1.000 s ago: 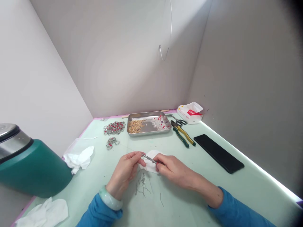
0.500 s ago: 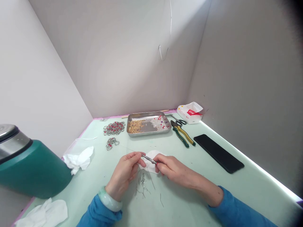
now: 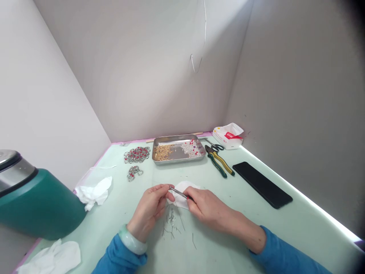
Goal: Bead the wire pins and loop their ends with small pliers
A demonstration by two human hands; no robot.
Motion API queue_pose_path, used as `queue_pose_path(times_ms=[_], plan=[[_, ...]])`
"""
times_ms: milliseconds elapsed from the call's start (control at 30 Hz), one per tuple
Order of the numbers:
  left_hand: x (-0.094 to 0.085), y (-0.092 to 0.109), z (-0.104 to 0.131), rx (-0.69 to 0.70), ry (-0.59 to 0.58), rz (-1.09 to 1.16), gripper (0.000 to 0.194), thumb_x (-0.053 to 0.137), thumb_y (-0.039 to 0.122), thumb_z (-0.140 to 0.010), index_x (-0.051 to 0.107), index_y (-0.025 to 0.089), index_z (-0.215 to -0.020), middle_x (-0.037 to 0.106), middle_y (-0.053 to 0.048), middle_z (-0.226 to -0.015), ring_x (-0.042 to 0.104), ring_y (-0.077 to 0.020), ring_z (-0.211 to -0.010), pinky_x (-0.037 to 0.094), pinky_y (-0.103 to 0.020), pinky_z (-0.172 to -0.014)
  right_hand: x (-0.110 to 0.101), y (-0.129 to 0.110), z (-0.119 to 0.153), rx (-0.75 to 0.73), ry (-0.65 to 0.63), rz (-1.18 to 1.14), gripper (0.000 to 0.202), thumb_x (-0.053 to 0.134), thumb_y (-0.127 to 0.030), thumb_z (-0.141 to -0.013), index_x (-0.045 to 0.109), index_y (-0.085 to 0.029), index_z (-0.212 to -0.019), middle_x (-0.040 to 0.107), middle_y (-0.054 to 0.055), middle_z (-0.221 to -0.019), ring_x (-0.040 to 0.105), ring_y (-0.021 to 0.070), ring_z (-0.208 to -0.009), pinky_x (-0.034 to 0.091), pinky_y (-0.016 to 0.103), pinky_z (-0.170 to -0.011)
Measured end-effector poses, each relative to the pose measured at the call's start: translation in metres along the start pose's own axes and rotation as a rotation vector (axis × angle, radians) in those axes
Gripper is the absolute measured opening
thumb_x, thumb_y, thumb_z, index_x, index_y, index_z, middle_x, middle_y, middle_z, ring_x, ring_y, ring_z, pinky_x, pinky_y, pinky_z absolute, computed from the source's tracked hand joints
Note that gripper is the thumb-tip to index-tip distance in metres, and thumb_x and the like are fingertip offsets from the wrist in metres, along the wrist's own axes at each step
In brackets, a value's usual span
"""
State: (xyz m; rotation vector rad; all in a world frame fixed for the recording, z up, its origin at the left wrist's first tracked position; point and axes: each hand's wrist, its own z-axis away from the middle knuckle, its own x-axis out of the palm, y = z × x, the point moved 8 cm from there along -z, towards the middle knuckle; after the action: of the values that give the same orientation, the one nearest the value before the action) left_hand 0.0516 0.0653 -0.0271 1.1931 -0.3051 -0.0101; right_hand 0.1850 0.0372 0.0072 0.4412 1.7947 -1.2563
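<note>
My left hand point(image 3: 149, 205) is closed in a pinch at the middle of the table, with a pale bangle at its wrist. A fine wire is held between its fingertips, though its ends are hard to make out. My right hand point(image 3: 209, 207) grips slim needle-nose pliers point(image 3: 178, 192), whose tips meet the left fingertips. Below the hands lies a small heap of short metal wire pieces point(image 3: 171, 220), with one bent piece point(image 3: 194, 241) off to the right. A white pad point(image 3: 185, 187) lies partly hidden under the hands.
Behind stands a metal tray point(image 3: 179, 161) of gold, clear and red beads. Left of it lie a larger beaded chain pile point(image 3: 137, 155) and a smaller one point(image 3: 134, 173). Right are green-yellow pliers point(image 3: 218, 161), scissors point(image 3: 216, 146), a black phone point(image 3: 262, 184). A green bottle point(image 3: 45, 205) stands left.
My right hand has turned slightly and its fingers have closed further round the pliers' handles. The left hand stays almost still, and the view has shifted a little.
</note>
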Motion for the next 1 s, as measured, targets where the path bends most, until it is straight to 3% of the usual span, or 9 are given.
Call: queue_pose_path(times_ms=[233,367,433,533,633,800,900,1000], plan=[[0.002,0.006,0.003,0.027,0.0,-0.046,0.027,0.058,0.034,-0.076,0.064,0.01,-0.087,0.061,-0.001,-0.062,0.015,-0.0002,-0.031,0.013,-0.019,-0.031,-0.02,-0.008,0.007,-0.004,0.01,-0.009,0.016,0.036,-0.021,-0.087,0.052,-0.02,-0.089,0.059,0.001,-0.079,0.05,0.0146,-0.066,0.03,0.025,-0.059],[0.002,0.007,0.004,-0.008,0.019,-0.073,0.028,0.057,0.035,-0.077,0.062,0.01,-0.089,0.064,-0.004,-0.065,0.016,-0.0004,-0.031,0.012,-0.02,-0.031,-0.046,0.018,0.009,0.151,0.175,0.117,0.019,0.035,-0.021,-0.087,0.053,-0.019,-0.091,0.058,0.004,-0.081,0.05,0.0169,-0.071,0.03,0.027,-0.061],[0.003,0.007,0.004,-0.007,0.01,-0.089,0.028,0.056,0.035,-0.077,0.062,0.01,-0.09,0.065,-0.005,-0.067,0.017,-0.0002,-0.031,0.013,-0.02,-0.031,-0.049,0.036,0.009,0.244,0.223,0.265,0.019,0.036,-0.023,-0.086,0.054,-0.017,-0.088,0.057,0.007,-0.081,0.05,0.02,-0.076,0.03,0.03,-0.063],[0.003,0.007,0.004,0.004,0.012,-0.095,0.027,0.055,0.034,-0.078,0.061,0.011,-0.091,0.065,-0.005,-0.069,0.017,0.0001,-0.031,0.013,-0.019,-0.032,-0.042,0.054,0.008,0.287,0.215,0.445,0.018,0.041,-0.022,-0.084,0.057,-0.015,-0.085,0.057,0.011,-0.083,0.049,0.0243,-0.083,0.031,0.033,-0.066],[0.0,0.008,0.003,0.011,0.036,-0.082,0.025,0.055,0.033,-0.078,0.06,0.011,-0.09,0.065,-0.004,-0.069,0.017,0.0003,-0.031,0.013,-0.019,-0.032,-0.038,0.051,0.006,0.25,0.241,0.55,0.017,0.047,-0.025,-0.083,0.06,-0.014,-0.083,0.057,0.013,-0.092,0.047,0.0275,-0.091,0.03,0.037,-0.073],[-0.004,0.012,0.004,0.028,0.066,-0.074,0.025,0.058,0.034,-0.075,0.06,0.012,-0.087,0.063,-0.002,-0.066,0.018,0.0,-0.031,0.014,-0.018,-0.031,-0.02,0.021,-0.001,0.096,0.215,0.379,0.019,0.048,-0.031,-0.087,0.062,-0.019,-0.093,0.057,0.007,-0.091,0.047,0.0228,-0.09,0.033,0.034,-0.075],[-0.003,0.014,0.004,0.042,0.066,-0.061,0.025,0.059,0.034,-0.074,0.061,0.013,-0.086,0.063,-0.001,-0.064,0.018,-0.0001,-0.031,0.014,-0.018,-0.031,-0.001,0.009,-0.005,0.042,0.166,0.338,0.021,0.059,-0.038,-0.08,0.06,-0.019,-0.09,0.056,0.006,-0.09,0.048,0.023,-0.088,0.035,0.034,-0.074],[-0.003,0.014,0.004,0.042,0.067,-0.064,0.026,0.059,0.035,-0.073,0.061,0.013,-0.086,0.062,0.0,-0.063,0.018,-0.0001,-0.031,0.013,-0.019,-0.031,0.006,0.009,-0.006,0.037,0.177,0.343,0.008,0.056,-0.026,-0.082,0.058,-0.018,-0.083,0.056,0.006,-0.087,0.048,0.0218,-0.086,0.035,0.033,-0.073]])
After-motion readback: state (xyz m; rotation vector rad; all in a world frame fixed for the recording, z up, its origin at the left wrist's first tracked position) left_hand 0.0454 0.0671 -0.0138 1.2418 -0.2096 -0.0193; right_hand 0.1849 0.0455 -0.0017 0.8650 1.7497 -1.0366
